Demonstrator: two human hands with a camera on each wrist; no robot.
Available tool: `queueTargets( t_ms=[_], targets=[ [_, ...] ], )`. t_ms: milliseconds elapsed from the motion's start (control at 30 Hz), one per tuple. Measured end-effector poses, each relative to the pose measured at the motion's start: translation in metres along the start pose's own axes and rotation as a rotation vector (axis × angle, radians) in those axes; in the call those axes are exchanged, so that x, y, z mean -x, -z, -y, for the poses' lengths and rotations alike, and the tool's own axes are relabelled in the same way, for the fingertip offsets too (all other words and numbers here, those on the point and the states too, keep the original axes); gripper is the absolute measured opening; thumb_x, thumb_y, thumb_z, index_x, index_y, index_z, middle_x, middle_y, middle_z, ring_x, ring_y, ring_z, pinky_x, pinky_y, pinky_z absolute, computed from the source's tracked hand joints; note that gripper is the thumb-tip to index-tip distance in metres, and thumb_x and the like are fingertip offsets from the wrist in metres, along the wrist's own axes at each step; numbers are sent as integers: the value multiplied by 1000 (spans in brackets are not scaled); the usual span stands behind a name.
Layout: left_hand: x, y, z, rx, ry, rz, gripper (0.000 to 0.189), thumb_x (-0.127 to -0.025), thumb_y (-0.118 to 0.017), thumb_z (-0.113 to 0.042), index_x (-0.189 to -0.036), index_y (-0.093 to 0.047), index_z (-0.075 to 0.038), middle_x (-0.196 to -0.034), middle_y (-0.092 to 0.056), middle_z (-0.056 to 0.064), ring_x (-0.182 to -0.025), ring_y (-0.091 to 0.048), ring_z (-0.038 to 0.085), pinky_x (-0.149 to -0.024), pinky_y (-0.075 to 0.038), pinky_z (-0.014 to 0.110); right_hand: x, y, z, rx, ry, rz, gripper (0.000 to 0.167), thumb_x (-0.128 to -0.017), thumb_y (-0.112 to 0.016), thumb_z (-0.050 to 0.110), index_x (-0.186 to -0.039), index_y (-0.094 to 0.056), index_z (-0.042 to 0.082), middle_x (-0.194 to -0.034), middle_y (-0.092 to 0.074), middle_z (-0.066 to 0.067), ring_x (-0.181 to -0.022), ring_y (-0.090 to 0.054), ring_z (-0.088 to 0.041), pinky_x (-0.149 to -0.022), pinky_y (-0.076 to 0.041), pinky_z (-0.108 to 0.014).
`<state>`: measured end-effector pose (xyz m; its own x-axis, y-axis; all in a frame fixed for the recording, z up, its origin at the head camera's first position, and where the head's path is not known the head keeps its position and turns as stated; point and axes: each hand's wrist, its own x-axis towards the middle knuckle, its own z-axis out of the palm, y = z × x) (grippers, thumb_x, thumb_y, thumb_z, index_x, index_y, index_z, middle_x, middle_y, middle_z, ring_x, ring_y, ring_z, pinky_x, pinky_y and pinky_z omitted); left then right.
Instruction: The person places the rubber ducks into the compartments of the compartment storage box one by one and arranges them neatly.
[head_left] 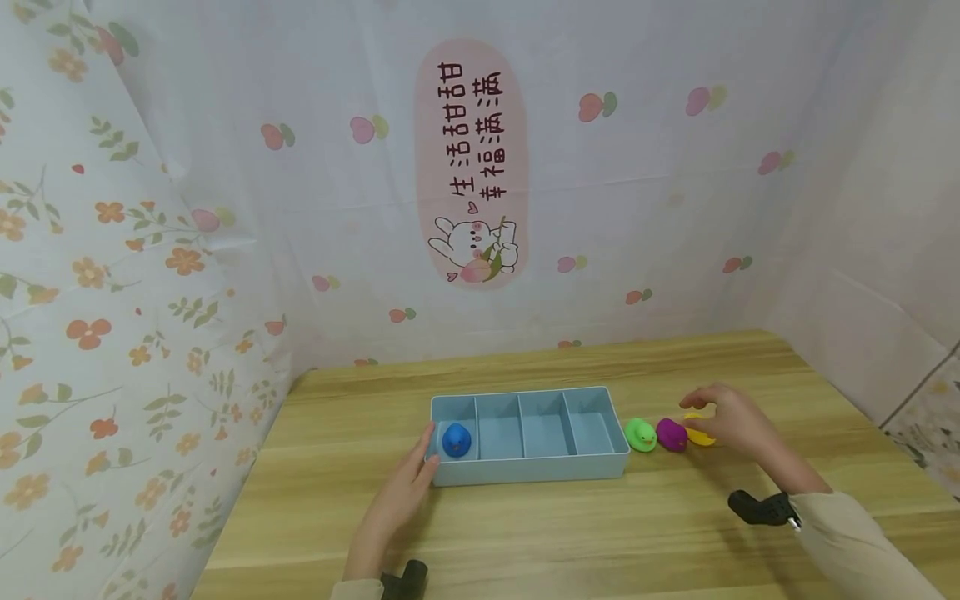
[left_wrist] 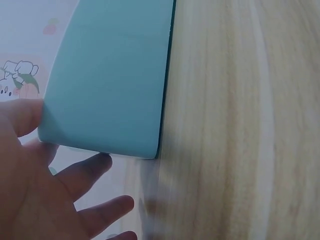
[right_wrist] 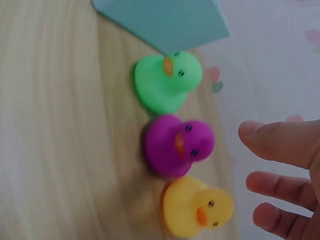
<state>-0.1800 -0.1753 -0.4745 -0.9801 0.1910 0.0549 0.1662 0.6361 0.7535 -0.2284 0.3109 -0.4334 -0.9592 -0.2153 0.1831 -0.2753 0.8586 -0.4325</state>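
A pale blue box [head_left: 528,472] with several compartments lies on the table; a blue toy duck [head_left: 456,440] sits in its leftmost compartment. My left hand [head_left: 405,483] touches the box's left end, thumb at the near corner and the other fingers spread in the left wrist view. To the right of the box stand a green duck [right_wrist: 165,85], a purple duck [right_wrist: 172,147] and a yellow duck [right_wrist: 187,207] in a row. Over the yellow duck hovers my right hand [head_left: 738,425], thumb and fingers apart and holding nothing. It partly covers that duck in the head view.
The wooden table [head_left: 525,533] ends at a wall hung with printed cloth [head_left: 637,208]. A flowered cloth [head_left: 112,333] hangs on the left, and a pale cloth [head_left: 862,275] on the right. Each wrist carries a black camera mount [head_left: 761,507].
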Motion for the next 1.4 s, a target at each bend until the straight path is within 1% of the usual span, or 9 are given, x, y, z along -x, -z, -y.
queueTargets(
  t_ms=[100, 233, 300, 433, 600, 867, 1000, 1200, 1400],
  targets=[
    [0, 0, 1, -7, -5, -2, 54, -104, -38, -27, -153, -22, -12, -154, -30, 16, -139, -31, 40, -113, -25, 56, 3, -1, -7, -7, -25, 14, 26, -79, -75, 12, -100, -69, -2, -95, -66, -19, -88, -60, -38, -67, -51, -44],
    [1, 0, 3, -12, -4, -3, 53, -104, -37, -28, -153, -22, -12, -153, -30, 16, -139, -31, 41, -113, -25, 56, 8, -6, -19, -25, -81, 23, 28, -78, -76, 11, -101, -68, -4, -95, -65, -21, -90, -59, -40, -68, -50, -46],
    [2, -1, 4, -15, -2, 0, 54, -104, -37, -28, -153, -22, -12, -153, -30, 16, -139, -31, 41, -113, -25, 56, 9, -9, -25, -34, -110, 31, 32, -77, -76, 11, -104, -68, -4, -97, -65, -22, -92, -58, -41, -68, -49, -44],
    [3, -3, 6, -18, 11, 3, 54, -104, -37, -30, -153, -22, -14, -153, -30, 16, -138, -32, 41, -113, -25, 57, 13, -14, -37, -60, -136, 52, 41, -76, -76, 12, -112, -65, -4, -102, -64, -25, -97, -57, -43, -71, -47, -46],
    [5, -4, 6, -6, 20, 4, 54, -104, -38, -31, -153, -22, -15, -153, -30, 16, -139, -31, 42, -113, -25, 58, 17, -17, -45, -100, -122, 76, 45, -76, -77, 13, -115, -64, -4, -109, -62, -27, -106, -53, -49, -80, -45, -58],
    [3, -4, 6, 6, 16, 0, 54, -104, -37, -30, -153, -21, -15, -154, -29, 16, -140, -30, 41, -113, -24, 57, 19, -23, -55, -160, -106, 127, 53, -79, -77, 17, -123, -58, -5, -127, -49, -38, -116, -43, -57, -86, -38, -69],
    [2, -3, 6, 10, 11, -1, 54, -104, -38, -29, -153, -21, -14, -154, -28, 16, -140, -29, 40, -114, -24, 56, 20, -26, -57, -179, -99, 107, 52, -81, -75, 16, -125, -57, -4, -128, -48, -39, -116, -41, -58, -86, -38, -70],
    [0, -2, 6, 5, 12, -3, 54, -104, -38, -30, -153, -22, -15, -154, -29, 15, -140, -30, 40, -113, -24, 57, 20, -33, -59, -182, -57, 25, 45, -80, -75, 10, -121, -60, -4, -124, -53, -37, -117, -43, -57, -90, -35, -71],
    [0, -1, 4, 3, 5, -4, 54, -104, -37, -31, -153, -22, -15, -154, -30, 16, -139, -31, 40, -113, -25, 56, 18, -36, -59, -160, -25, -43, 40, -79, -75, 5, -116, -63, -5, -117, -58, -35, -112, -49, -54, -88, -39, -67]
  ],
)
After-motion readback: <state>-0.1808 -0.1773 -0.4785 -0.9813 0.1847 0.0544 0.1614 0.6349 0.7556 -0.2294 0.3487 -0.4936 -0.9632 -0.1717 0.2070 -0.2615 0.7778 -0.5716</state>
